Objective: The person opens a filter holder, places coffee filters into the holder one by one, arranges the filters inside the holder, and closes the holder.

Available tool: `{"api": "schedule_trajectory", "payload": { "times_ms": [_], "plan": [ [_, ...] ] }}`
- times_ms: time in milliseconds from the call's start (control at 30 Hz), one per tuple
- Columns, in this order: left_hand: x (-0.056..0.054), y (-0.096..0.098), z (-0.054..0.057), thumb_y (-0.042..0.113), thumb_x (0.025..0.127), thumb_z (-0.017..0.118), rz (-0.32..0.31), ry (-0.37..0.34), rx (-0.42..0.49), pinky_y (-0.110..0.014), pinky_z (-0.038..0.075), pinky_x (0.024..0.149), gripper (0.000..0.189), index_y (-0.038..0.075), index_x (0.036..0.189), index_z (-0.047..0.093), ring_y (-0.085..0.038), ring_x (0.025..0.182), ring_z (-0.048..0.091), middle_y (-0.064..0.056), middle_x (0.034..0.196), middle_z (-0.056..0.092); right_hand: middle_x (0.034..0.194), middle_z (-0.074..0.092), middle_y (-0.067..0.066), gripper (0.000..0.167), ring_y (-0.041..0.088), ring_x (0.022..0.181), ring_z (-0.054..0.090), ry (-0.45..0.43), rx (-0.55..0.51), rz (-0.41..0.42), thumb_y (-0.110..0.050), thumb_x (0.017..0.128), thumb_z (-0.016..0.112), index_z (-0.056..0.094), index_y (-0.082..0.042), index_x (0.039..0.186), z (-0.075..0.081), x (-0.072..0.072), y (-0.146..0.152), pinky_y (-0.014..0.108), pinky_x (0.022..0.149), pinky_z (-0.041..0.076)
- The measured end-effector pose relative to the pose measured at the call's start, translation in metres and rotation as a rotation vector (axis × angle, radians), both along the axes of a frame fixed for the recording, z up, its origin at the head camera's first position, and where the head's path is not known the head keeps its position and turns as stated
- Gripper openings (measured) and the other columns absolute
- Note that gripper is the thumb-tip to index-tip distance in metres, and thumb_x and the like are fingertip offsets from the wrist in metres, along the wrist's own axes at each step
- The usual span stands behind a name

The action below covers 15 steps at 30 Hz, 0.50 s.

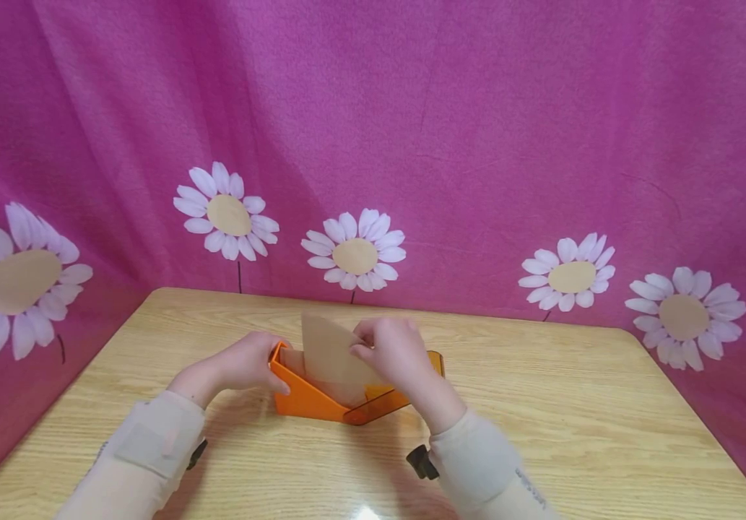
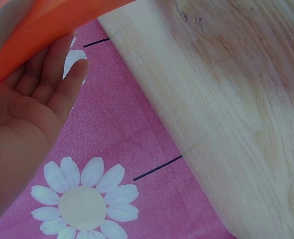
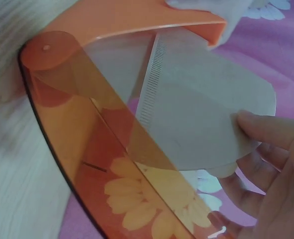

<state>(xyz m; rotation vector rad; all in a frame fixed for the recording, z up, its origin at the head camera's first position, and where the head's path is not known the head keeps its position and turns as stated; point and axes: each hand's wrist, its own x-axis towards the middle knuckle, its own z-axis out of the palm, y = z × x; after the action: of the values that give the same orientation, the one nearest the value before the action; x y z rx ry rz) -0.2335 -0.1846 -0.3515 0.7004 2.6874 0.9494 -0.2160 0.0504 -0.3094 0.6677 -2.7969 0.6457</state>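
Note:
An orange filter case with a hinged see-through amber lid sits on the wooden table, its lid swung down to the right. At its left end my left hand grips the wall, thumb on the near side. The left wrist view shows fingers curled under the orange case. My right hand pinches the edge of a brown paper coffee filter, which stands partly up out of the case. In the right wrist view, a crimped seam runs along the filter paper, and the thumb presses on its outer edge.
The wooden table stretches out on both sides of the case. Behind and to the left hangs a magenta cloth printed with white daisies. Both forearms wear pale wrist bands with small black camera mounts.

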Motion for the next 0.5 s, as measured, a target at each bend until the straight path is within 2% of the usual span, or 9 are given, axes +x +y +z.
{"api": "schedule_trajectory", "payload": {
  "times_ms": [233,333,500],
  "plan": [
    [-0.001,-0.001,-0.001,0.008,0.066,0.080,-0.010,0.029,-0.008,-0.026,0.045,0.068,0.025,0.005,0.084,0.063,-0.010,0.068,0.051,0.002,0.074,0.061,0.059,0.054,-0.009,0.013,0.007,0.059,0.047,-0.007,0.051,0.008,-0.018,0.080,0.072,0.065,-0.017,0.069,-0.011,0.001,-0.007,0.036,0.074,0.031],
    [-0.001,-0.001,-0.002,0.008,0.065,0.081,-0.021,0.051,-0.007,-0.025,0.044,0.066,0.024,0.006,0.081,0.062,-0.009,0.067,0.050,0.002,0.072,0.060,0.055,0.046,-0.010,0.021,0.007,0.057,0.043,-0.016,0.082,0.007,-0.018,0.080,0.072,0.059,-0.016,0.063,-0.016,0.001,-0.011,0.036,0.074,0.030],
    [-0.002,-0.002,-0.003,0.009,0.065,0.081,-0.025,0.070,-0.021,-0.024,0.043,0.064,0.026,0.006,0.080,0.060,-0.009,0.065,0.048,0.002,0.070,0.058,0.052,0.036,-0.009,0.031,0.007,0.054,0.040,0.019,0.137,0.014,-0.017,0.079,0.072,0.050,-0.017,0.058,-0.025,0.003,-0.016,0.041,0.078,0.035]
  ]
}}
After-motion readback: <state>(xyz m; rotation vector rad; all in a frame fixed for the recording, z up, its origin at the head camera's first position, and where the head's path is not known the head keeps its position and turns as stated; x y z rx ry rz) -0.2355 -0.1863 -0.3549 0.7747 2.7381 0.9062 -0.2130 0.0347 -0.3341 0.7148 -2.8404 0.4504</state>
